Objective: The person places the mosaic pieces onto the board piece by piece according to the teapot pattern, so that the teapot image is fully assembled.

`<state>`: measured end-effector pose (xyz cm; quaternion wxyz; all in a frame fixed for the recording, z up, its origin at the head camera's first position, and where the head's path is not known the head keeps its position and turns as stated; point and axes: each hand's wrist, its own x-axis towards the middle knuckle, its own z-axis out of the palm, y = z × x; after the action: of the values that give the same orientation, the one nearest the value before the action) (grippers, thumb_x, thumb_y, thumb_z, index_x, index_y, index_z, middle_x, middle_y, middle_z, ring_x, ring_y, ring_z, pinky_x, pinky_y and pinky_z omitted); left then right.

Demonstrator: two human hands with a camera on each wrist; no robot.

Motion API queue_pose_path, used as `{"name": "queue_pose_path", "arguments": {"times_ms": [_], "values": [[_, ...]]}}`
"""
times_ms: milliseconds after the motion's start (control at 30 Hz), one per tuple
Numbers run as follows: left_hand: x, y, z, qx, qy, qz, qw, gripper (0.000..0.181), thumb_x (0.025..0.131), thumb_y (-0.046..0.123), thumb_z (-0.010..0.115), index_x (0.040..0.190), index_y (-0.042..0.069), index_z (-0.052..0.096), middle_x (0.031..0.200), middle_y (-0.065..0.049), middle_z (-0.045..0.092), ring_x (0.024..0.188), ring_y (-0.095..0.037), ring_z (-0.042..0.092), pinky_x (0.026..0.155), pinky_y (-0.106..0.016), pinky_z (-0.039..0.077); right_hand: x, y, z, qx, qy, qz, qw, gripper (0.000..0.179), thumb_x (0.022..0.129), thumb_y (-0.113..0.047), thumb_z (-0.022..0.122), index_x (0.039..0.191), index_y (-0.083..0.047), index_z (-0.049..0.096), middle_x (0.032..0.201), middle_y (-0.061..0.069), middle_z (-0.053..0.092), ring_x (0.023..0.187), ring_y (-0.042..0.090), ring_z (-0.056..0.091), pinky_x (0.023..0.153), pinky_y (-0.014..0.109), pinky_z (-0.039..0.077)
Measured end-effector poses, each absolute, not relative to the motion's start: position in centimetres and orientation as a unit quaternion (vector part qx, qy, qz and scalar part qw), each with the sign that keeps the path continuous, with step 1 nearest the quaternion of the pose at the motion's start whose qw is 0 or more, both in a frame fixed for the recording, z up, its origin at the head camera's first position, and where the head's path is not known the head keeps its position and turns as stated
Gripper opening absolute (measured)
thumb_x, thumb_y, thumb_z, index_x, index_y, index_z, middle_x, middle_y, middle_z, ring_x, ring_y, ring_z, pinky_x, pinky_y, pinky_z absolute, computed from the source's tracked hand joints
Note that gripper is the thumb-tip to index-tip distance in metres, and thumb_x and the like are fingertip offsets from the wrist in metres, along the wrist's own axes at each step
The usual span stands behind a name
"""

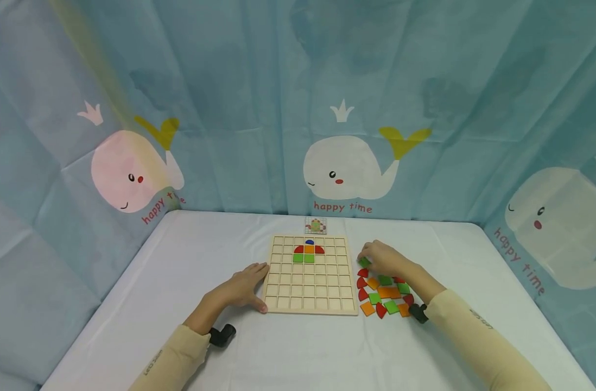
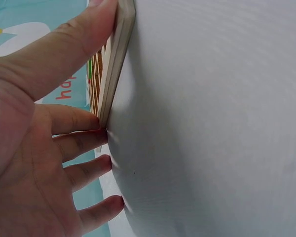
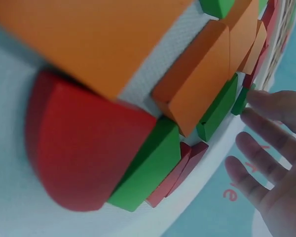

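Observation:
A square wooden grid board (image 1: 298,288) lies on the table. Near its top it holds a small blue half-round piece (image 1: 310,242), an orange square (image 1: 309,249), red quarter-rounds (image 1: 299,250) and two green squares (image 1: 298,258). My left hand (image 1: 244,287) rests at the board's left side, fingers spread, its thumb against the near corner; the left wrist view shows the board's edge (image 2: 117,64) by thumb and forefinger. Right of the board, my right hand (image 1: 382,258) pinches a green square piece (image 1: 364,262) between thumb and forefinger (image 3: 269,129).
Loose red, orange and green pieces cluster right of the board, among them a larger orange rectangle (image 1: 388,292). A small pattern card (image 1: 316,225) lies behind the board. A white cloth covers the table (image 1: 298,353), with a blue whale-print curtain (image 1: 239,108) around it.

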<state>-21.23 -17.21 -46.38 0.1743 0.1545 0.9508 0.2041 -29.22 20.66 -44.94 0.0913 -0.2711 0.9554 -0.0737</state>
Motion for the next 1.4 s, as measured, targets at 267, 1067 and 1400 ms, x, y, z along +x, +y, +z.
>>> {"name": "queue_pose_path", "arguments": {"times_ms": [267, 1067, 1400], "values": [[-21.2, -17.1, -46.4, 0.153, 0.952, 0.2, 0.173, 0.109, 0.065, 0.036, 0.088, 0.151, 0.0, 0.031, 0.159, -0.018, 0.029, 0.149, -0.039, 0.021, 0.115, -0.064, 0.023, -29.1, 20.6, -44.8, -0.252, 0.961, -0.061, 0.098, 0.026, 0.082, -0.005, 0.073, 0.107, -0.01, 0.075, 0.111, 0.005, 0.067, 0.095, 0.02, 0.053, 0.094, 0.04, 0.053], [-21.1, -17.1, -46.2, 0.153, 0.951, 0.202, 0.177, 0.108, 0.066, 0.035, 0.088, 0.151, -0.001, 0.031, 0.159, -0.018, 0.028, 0.149, -0.039, 0.021, 0.116, -0.064, 0.022, -29.3, 20.8, -44.7, -0.221, 0.966, -0.1, 0.089, 0.02, 0.083, -0.013, 0.075, 0.103, -0.01, 0.075, 0.101, 0.003, 0.066, 0.092, 0.019, 0.053, 0.092, 0.042, 0.052], [-21.1, -17.1, -46.2, 0.15, 0.951, 0.201, 0.181, 0.109, 0.066, 0.035, 0.088, 0.151, -0.001, 0.03, 0.16, -0.018, 0.027, 0.149, -0.039, 0.02, 0.116, -0.063, 0.022, -29.8, 19.8, -44.2, -0.229, 0.959, -0.135, 0.092, 0.022, 0.084, -0.016, 0.075, 0.105, -0.01, 0.075, 0.1, 0.003, 0.067, 0.09, 0.018, 0.054, 0.091, 0.04, 0.053]]}}
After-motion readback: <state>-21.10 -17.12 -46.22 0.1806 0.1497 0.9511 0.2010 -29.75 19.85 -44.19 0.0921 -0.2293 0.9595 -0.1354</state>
